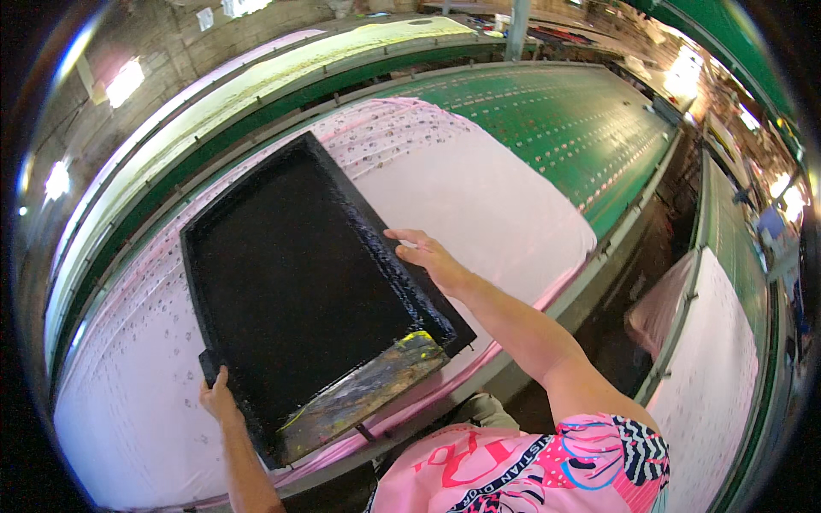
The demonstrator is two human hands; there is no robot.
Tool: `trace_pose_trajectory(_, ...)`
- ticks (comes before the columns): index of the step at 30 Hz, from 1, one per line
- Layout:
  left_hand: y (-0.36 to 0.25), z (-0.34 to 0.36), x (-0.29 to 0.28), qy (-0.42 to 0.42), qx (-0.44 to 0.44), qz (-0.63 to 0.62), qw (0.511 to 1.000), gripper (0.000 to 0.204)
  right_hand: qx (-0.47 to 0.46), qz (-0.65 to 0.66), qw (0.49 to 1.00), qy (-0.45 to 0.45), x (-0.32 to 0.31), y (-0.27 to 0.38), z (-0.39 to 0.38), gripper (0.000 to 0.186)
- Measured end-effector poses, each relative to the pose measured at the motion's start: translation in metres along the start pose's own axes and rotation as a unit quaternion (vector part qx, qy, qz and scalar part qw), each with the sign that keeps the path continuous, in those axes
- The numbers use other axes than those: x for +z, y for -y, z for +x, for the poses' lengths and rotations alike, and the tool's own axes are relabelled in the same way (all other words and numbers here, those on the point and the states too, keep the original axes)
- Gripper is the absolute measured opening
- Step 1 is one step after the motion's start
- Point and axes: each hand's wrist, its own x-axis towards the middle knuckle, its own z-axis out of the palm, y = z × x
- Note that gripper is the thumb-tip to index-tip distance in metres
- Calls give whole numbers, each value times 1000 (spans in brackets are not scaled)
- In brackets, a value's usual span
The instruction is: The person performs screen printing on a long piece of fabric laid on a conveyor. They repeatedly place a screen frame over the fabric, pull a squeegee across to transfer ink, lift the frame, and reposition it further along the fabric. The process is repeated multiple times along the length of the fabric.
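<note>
A large black screen-printing frame (pixel 278 256) with a dark, inky mesh lies tilted across pink-and-white fabric (pixel 479 184) on a long table. My left hand (pixel 221 402) grips its left rail beside a small black block, thumb on top and the other fingers hidden beneath. Over the right rail, my right hand (pixel 430 259) has its fingers stretched out and apart; whether they touch the rail I cannot tell. A paint-stained board (pixel 376 389) with yellow marks spans the frame's near end.
Beyond the fabric, the green tabletop (pixel 590 120) carries rows of small pale marks. Another long table with yellowish cloth (pixel 342 56) runs along the far left. On the right, across a dark aisle, stands a table with pale fabric (pixel 710 376). A metal post (pixel 518 30) rises at the back.
</note>
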Motion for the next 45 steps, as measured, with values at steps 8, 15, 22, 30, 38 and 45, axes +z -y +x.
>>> trace_pose_trajectory(8,9,-101,181,-52,71,93,992,22,40,-14,995,-86,-199,-6,-7,53)
trace_pose_trajectory(15,-1,-183,281,-38,74,105,991,27,43,55,987,-142,-308,-8,-40,47)
trace_pose_trajectory(22,12,-208,313,-42,62,93,993,24,41,85,988,-125,-351,-9,-49,58)
trace_pose_trajectory(30,2,-222,339,-52,94,138,985,28,56,104,986,-118,-383,-18,-48,61)
trace_pose_trajectory(38,-14,-238,361,-40,49,147,987,28,54,135,983,-111,-403,-18,-52,51)
trace_pose_trajectory(45,23,-224,350,-51,56,214,974,35,-120,-472,873,27,-327,35,-102,55)
